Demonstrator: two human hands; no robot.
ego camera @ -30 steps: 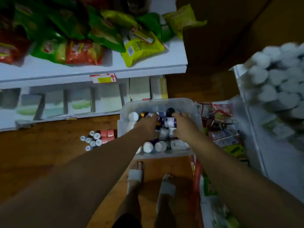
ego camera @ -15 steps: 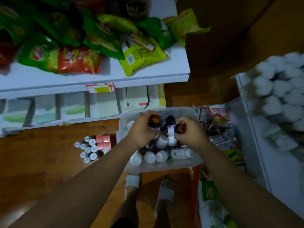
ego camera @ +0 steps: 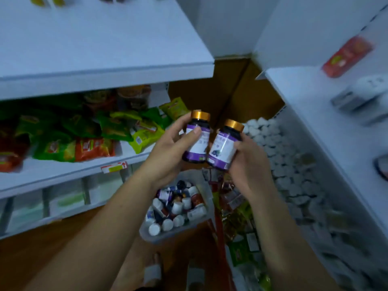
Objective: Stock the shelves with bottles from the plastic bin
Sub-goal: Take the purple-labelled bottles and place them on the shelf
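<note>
We hold left bottle (ego camera: pixel 196 141) in left hand (ego camera: pixel 168 156), right bottle (ego camera: pixel 224 147) in right hand (ego camera: pixel 248 164), both gripped firmly, caps up. Front edge of upper shelf (ego camera: pixel 105 80) lies up-left, nearer left hand.

No wording can be read anywhere

Purple-and-white labels on the left bottle (ego camera: pixel 196 141) and right bottle (ego camera: pixel 223 148) carry print too blurred to read (the right shows a dark bluish picture); the shelf-edge tag (ego camera: pixel 114 167) bears a red mark, no legible figures
</note>
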